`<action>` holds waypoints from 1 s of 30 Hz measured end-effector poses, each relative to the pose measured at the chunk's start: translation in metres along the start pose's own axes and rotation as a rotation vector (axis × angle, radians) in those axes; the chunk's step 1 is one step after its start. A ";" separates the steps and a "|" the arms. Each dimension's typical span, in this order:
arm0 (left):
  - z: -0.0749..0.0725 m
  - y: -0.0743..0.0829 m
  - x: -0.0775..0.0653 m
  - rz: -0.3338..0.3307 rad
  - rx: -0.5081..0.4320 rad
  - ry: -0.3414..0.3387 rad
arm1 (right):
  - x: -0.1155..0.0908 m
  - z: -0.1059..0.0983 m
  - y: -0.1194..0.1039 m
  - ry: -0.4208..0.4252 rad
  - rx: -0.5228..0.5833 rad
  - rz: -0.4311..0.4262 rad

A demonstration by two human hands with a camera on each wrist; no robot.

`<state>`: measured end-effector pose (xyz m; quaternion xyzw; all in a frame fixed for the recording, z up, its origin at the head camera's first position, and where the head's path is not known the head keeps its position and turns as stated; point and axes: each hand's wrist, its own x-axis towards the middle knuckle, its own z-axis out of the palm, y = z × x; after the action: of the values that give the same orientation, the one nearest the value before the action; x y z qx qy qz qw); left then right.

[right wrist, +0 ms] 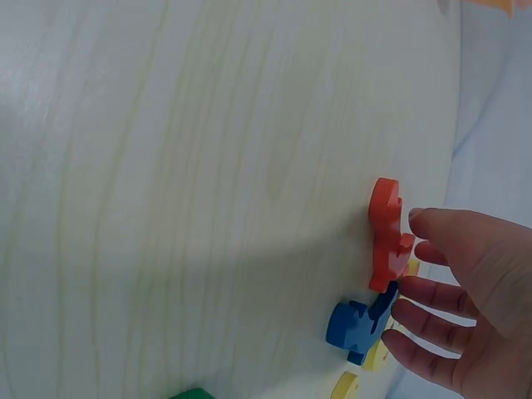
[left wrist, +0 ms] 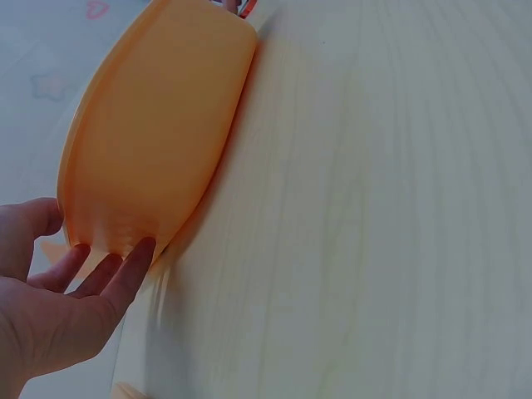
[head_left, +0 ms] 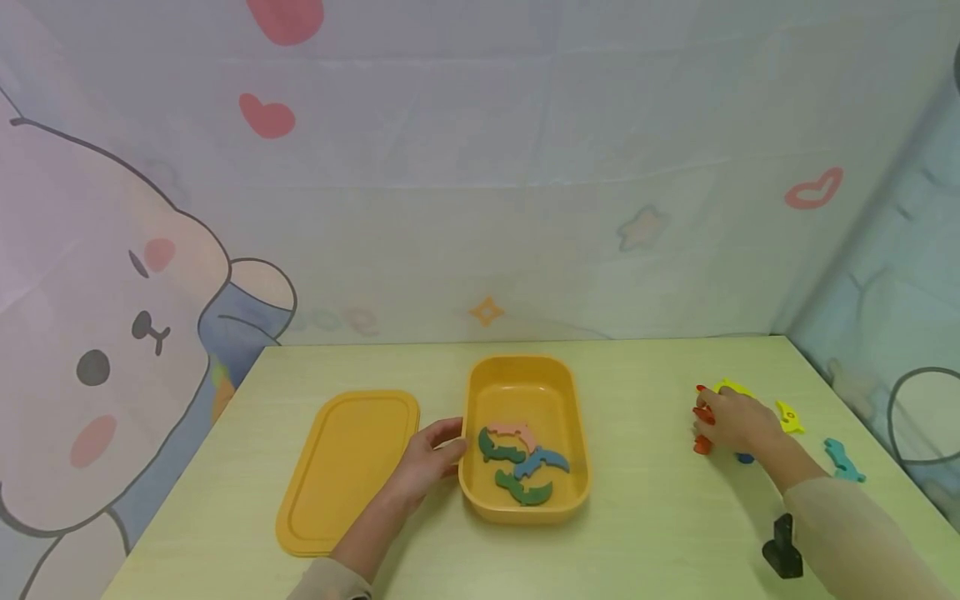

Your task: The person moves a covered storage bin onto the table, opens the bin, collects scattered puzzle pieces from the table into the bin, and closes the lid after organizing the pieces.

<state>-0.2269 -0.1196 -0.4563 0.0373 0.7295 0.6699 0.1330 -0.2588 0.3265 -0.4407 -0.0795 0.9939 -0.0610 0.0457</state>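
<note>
In the head view my left hand (head_left: 424, 463) is at the left side of a yellow plastic box (head_left: 581, 450). The left wrist view shows the thumb and fingertips (left wrist: 138, 259) touching its outer wall. Inside the box lie a pink animal piece (head_left: 517, 432), a blue one (head_left: 546, 458) and two green ones (head_left: 525, 493). Far to the right, my right hand (head_left: 738, 422) reaches over a cluster of animal pieces. Its thumb and fingers are spread beside a red animal piece (right wrist: 386, 233) in the right wrist view, with a blue animal piece (right wrist: 356, 327) just below.
A flat yellow lid (head_left: 348, 467) lies left of the box. Right of the cluster are a yellow piece (head_left: 789, 417) and a teal animal piece (head_left: 843, 460). A black object (head_left: 783, 550) stands near the right sleeve. A printed cloth (head_left: 450, 208) hangs behind the table.
</note>
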 end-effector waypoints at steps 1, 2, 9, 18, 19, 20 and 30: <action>0.000 0.000 0.000 0.000 0.000 -0.001 | 0.000 0.001 0.001 -0.006 -0.001 0.006; 0.000 -0.001 0.001 -0.001 -0.001 -0.002 | 0.000 0.001 0.001 -0.010 -0.004 0.013; 0.000 0.000 0.000 0.007 -0.009 -0.004 | 0.000 0.004 0.001 -0.025 -0.005 0.051; 0.001 0.000 -0.001 -0.001 0.001 0.007 | 0.002 0.007 -0.003 0.002 0.025 0.029; 0.001 0.000 0.000 -0.002 0.002 0.008 | 0.002 0.008 -0.004 0.006 0.029 0.022; 0.001 0.000 0.000 -0.001 0.001 0.008 | 0.003 0.008 -0.004 0.007 0.033 0.015; 0.000 -0.001 0.000 0.001 -0.010 0.004 | 0.009 0.014 -0.011 0.041 0.060 -0.056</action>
<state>-0.2266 -0.1198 -0.4568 0.0358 0.7264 0.6736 0.1315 -0.2641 0.3130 -0.4543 -0.1045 0.9898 -0.0934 0.0259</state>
